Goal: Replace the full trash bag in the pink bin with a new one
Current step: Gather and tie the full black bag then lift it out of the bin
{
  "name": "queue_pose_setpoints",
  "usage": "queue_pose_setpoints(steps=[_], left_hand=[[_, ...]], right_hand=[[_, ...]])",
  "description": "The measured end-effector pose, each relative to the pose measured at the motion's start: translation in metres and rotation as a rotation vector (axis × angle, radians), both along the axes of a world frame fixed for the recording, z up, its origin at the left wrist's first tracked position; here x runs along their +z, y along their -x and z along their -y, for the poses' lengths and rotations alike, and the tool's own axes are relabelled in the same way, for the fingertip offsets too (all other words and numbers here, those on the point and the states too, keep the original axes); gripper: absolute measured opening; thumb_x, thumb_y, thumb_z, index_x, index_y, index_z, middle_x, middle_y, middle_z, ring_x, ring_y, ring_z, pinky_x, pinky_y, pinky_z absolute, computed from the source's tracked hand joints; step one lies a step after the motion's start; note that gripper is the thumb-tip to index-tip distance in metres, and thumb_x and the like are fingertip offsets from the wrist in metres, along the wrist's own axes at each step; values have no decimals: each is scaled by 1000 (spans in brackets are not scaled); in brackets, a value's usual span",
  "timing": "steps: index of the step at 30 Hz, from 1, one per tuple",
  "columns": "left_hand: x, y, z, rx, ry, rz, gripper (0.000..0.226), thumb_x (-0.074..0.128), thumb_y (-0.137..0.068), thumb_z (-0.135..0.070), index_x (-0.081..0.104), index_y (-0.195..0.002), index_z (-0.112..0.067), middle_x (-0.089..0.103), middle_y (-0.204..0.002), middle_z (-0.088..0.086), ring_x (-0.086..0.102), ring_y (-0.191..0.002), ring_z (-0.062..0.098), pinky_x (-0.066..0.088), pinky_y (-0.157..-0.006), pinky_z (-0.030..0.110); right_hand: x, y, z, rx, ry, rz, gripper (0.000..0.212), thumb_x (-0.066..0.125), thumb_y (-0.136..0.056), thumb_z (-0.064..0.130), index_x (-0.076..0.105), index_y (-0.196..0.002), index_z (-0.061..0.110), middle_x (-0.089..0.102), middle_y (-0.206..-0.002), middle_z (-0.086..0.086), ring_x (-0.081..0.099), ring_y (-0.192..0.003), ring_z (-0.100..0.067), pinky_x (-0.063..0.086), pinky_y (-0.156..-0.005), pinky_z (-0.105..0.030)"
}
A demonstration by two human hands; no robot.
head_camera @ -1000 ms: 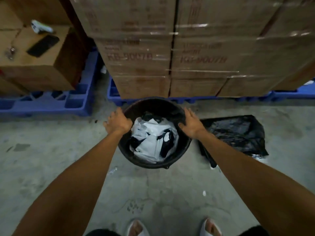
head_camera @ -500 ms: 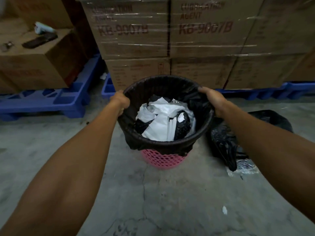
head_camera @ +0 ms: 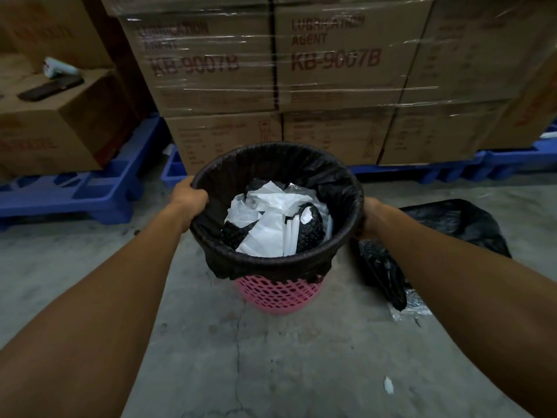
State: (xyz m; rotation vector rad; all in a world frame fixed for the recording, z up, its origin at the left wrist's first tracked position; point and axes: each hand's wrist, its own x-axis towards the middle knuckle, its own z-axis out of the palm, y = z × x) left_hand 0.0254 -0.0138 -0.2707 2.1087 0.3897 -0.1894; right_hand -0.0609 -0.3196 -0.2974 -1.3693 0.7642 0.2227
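The pink mesh bin (head_camera: 278, 295) stands on the concrete floor in front of me. A black trash bag (head_camera: 271, 263) lines it, folded down over the rim, and holds white and black crumpled waste (head_camera: 271, 224). My left hand (head_camera: 188, 200) grips the bag-covered rim on the left side. My right hand (head_camera: 369, 217) holds the rim on the right, its fingers partly hidden behind the bin. A second black bag (head_camera: 446, 227) lies crumpled on the floor just right of the bin.
Shrink-wrapped cardboard boxes (head_camera: 331, 73) on blue pallets (head_camera: 90, 191) rise close behind the bin. A lower box at the left carries a dark phone (head_camera: 49, 89) and a white object (head_camera: 58, 67). A clear plastic scrap (head_camera: 413, 306) lies by the second bag.
The view dropped from overhead to a lower, closer angle, exposing the bin's pink side. Both hands stayed on the rim; the right hand slid further round the outside.
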Motion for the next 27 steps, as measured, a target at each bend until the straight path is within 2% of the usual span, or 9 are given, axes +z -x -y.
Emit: queue_pose_setpoints(steps=[2,5,8,11,16,19,21,24,27], left_hand=[[1,-3,1,-90,-122,38,59,46,-86,0,45,-138,-29,55,-132,15,52,-119,39,48,-102,47],[4,-4,3,-142,-182,50,67,45,-87,2,38,-143,-34,49,-139,17,49,-124,39,46,-105,46],[5,-6,5,-128,-161,45,69,45,-88,3,38,-143,-36,49,-139,17,49,-123,38,48,-102,46],[4,-5,7,-123,-120,46,67,46,-89,2,38,-142,-38,50,-136,16,51,-120,37,50,-99,48],[5,2,5,-75,36,33,66,45,-88,6,42,-138,-37,54,-127,14,58,-109,33,56,-89,48],[8,6,4,24,333,-51,46,49,-91,-6,55,-131,-27,65,-121,14,66,-98,29,57,-80,42],[7,9,0,55,556,-185,32,50,-95,-37,64,-119,-21,72,-114,15,69,-96,29,56,-81,40],[-17,1,-18,170,681,-400,83,37,-74,-83,65,-115,-17,66,-122,21,57,-118,42,32,-109,62],[-24,12,-28,130,571,-513,74,40,-78,-75,62,-114,-15,64,-118,20,53,-119,44,31,-102,71]], right_hand=[[5,-13,10,-11,105,-1,29,30,-103,17,59,-101,16,60,-101,-6,55,-77,-19,57,-56,-21],[22,-35,25,-253,138,66,40,33,-101,15,51,-134,2,61,-119,-16,59,-85,-26,51,-80,-39],[50,-42,12,-272,627,115,39,35,-103,20,52,-132,1,55,-134,-19,59,-111,-34,46,-92,-40],[63,-40,-18,-67,975,326,33,40,-101,30,59,-120,11,64,-118,-17,61,-106,-37,49,-87,-41],[51,-36,-38,748,778,331,38,67,-87,41,64,-115,17,71,-109,-3,67,-101,-22,51,-92,-37],[42,-40,-33,733,1029,330,47,76,-77,30,57,-118,21,67,-116,-2,63,-106,-23,50,-95,-39],[37,-40,-32,541,1178,372,44,68,-79,27,59,-122,24,66,-120,-2,61,-111,-26,50,-95,-38],[34,-43,-30,534,1179,381,34,57,-84,20,70,-114,28,72,-111,-5,64,-105,-30,51,-92,-36],[34,-43,-32,793,1040,322,30,58,-85,12,75,-107,24,74,-106,-4,65,-101,-25,49,-93,-32]])
